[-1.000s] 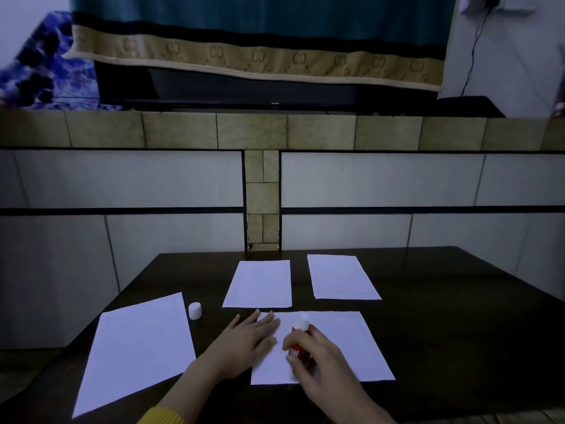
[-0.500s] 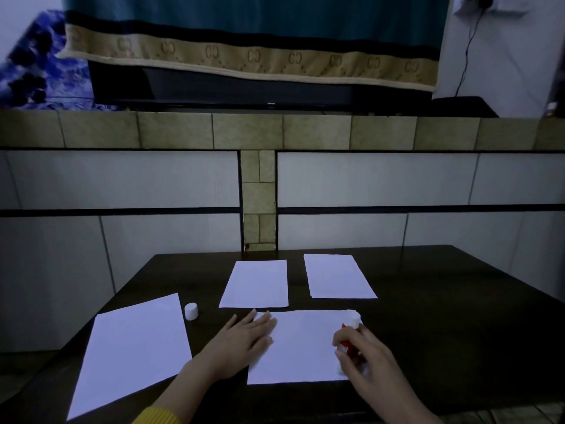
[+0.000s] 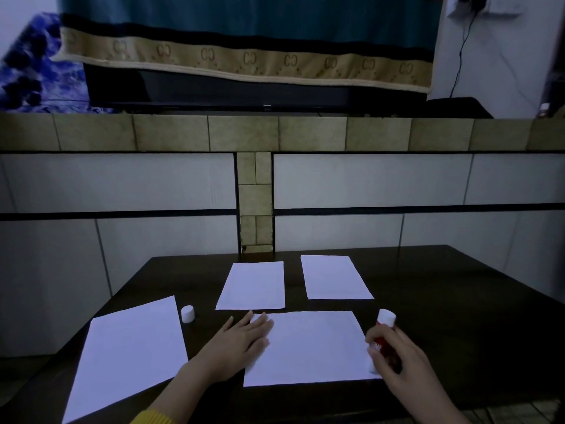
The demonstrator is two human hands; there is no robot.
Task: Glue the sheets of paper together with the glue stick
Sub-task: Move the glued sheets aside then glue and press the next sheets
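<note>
A dark wooden table (image 3: 443,301) seen from above and behind the person's own hands; four white sheets of paper lie flat on it. The nearest sheet (image 3: 312,347) lies in landscape position at the centre front. The left hand (image 3: 241,344) rests palm down on that sheet's left edge, fingers straight and together, holding nothing, a yellow cuff (image 3: 153,419) at the wrist. The right hand (image 3: 397,359) grips a red glue stick (image 3: 383,341) at the sheet's right edge, fingers curled round its body; the stick leans, its white end (image 3: 386,318) pointing up and away from the person; its lower end is hidden by the fingers, so whether it touches the paper cannot be told. A small white cap (image 3: 187,314) stands upright on the table, between a large sheet at the left (image 3: 128,353) and the nearest sheet. Two smaller sheets lie farther back, side by side and apart: one at the centre (image 3: 252,286), one to the right (image 3: 334,278). Beyond the table rises a tiled wall (image 3: 122,182); above it hangs a teal cloth with a tan patterned border (image 3: 244,59).
</note>
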